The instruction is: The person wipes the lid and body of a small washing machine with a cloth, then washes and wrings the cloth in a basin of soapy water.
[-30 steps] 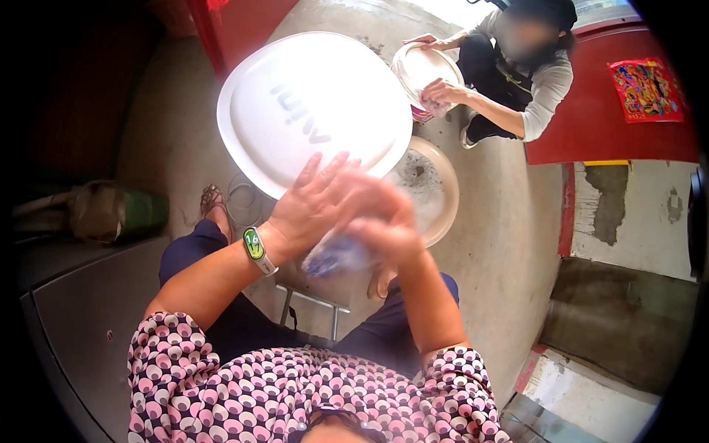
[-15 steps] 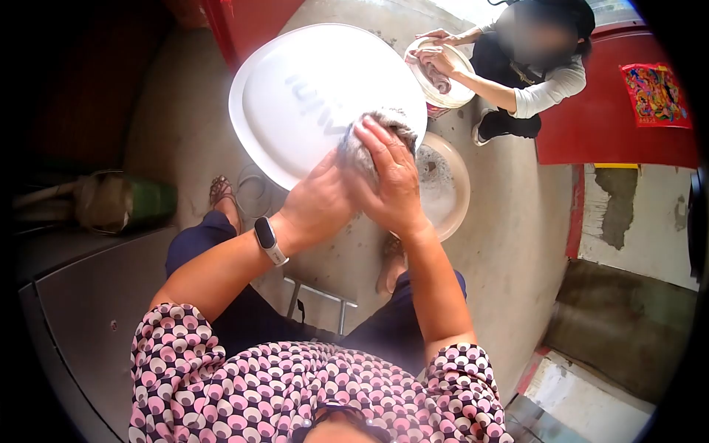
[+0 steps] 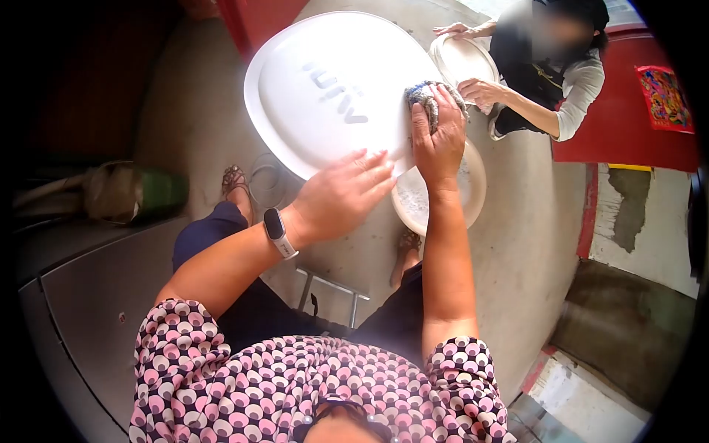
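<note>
A large white, rounded plastic panel [image 3: 295, 111], shaped like a lid with grey lettering, is tilted in front of me. My right hand [image 3: 442, 144] grips a crumpled grey cloth [image 3: 422, 97] against the panel's right edge. At the lower rim is my left hand [image 3: 343, 193], its fingers stretched out flat and slightly blurred. Below the right edge of the panel stands a pale round basin [image 3: 478, 196] with suds in it, partly hidden by my right forearm.
Across from me at the upper right, a person [image 3: 543, 111] holds a smaller white round lid or bucket top [image 3: 461, 59]. A metal frame [image 3: 332, 285] lies between my legs. Bundled items [image 3: 122, 192] sit at left, with a red panel [image 3: 605, 125] at right.
My right hand has moved right with the cloth, away from my left hand, toward the panel's edge. The lettering shows more fully. The other person's cloth is no longer visible.
</note>
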Motion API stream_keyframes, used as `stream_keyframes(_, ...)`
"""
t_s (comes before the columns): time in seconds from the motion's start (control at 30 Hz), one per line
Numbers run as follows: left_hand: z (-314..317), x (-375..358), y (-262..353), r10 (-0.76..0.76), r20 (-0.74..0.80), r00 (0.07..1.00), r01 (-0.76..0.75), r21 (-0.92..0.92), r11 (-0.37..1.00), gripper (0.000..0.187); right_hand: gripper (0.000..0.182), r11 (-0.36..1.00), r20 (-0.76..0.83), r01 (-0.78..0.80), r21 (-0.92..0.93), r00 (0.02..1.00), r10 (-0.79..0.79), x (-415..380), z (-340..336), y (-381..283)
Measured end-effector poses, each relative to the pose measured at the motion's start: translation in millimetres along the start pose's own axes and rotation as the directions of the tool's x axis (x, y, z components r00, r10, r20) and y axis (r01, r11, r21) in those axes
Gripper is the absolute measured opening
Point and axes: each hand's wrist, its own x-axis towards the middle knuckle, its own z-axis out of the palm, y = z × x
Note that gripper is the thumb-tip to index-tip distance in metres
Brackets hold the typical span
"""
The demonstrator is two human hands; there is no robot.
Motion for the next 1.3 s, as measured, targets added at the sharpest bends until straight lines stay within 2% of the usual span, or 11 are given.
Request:
stream_keyframes(0.07,5,-6,-1,0.066,-0.074,0.995,-0.078,-0.165,0.983,0.025,0.041,1.000,-0.011,-0.011,0.002,1.000,0.011,0,0,0)
stream_keyframes(0.33,14,-19,5,0.121,-0.147,0.982,-0.148,-0.193,0.970,0.018,0.048,0.993,0.156,0.039,-0.107,0.987,-0.022,-5,-13,-24)
stream_keyframes(0.53,28,-23,6,0.165,-0.173,0.971,-0.217,-0.345,0.913,0.014,0.040,0.984,0.335,0.151,0.090,0.926,-0.172,-17,-24,-38)
stream_keyframes(0.67,30,-22,3,0.239,-0.046,0.970,-0.241,-0.289,0.927,0.007,0.038,0.965,0.397,0.185,0.188,0.884,-0.247,-20,-24,-50)
stream_keyframes(0.73,26,-22,3,0.304,0.222,0.927,-0.244,-0.261,0.934,0.011,0.038,0.953,0.442,0.200,0.226,0.851,-0.284,-20,-21,-58)
stream_keyframes(0.8,34,-25,4,0.251,0.135,0.959,-0.213,-0.246,0.946,0.014,0.038,0.945,0.499,0.211,0.249,0.809,-0.312,-17,-17,-65)
stream_keyframes(0.87,38,-27,4,0.221,0.282,0.934,-0.151,-0.247,0.957,0.015,0.038,0.939,0.524,0.235,0.250,0.783,-0.335,-12,-10,-72)
stream_keyframes(1.0,42,-21,2,0.120,0.332,0.936,0.004,-0.352,0.936,0.011,0.040,0.886,0.557,0.380,0.267,0.689,-0.463,-2,11,-91)
stream_keyframes(1.2,32,-13,3,0.135,0.279,0.951,-0.022,-0.372,0.928,0.015,0.038,0.868,0.468,0.427,0.253,0.732,-0.496,21,59,-119)
stream_keyframes(1.27,38,-15,2,0.116,-0.048,0.992,-0.125,-0.460,0.879,0.019,0.037,0.872,0.462,0.433,0.230,0.739,-0.489,33,76,-119)
stream_keyframes(1.3,37,-15,3,0.147,-0.020,0.989,-0.143,-0.395,0.908,0.023,0.036,0.884,0.472,0.413,0.217,0.749,-0.465,39,81,-121)
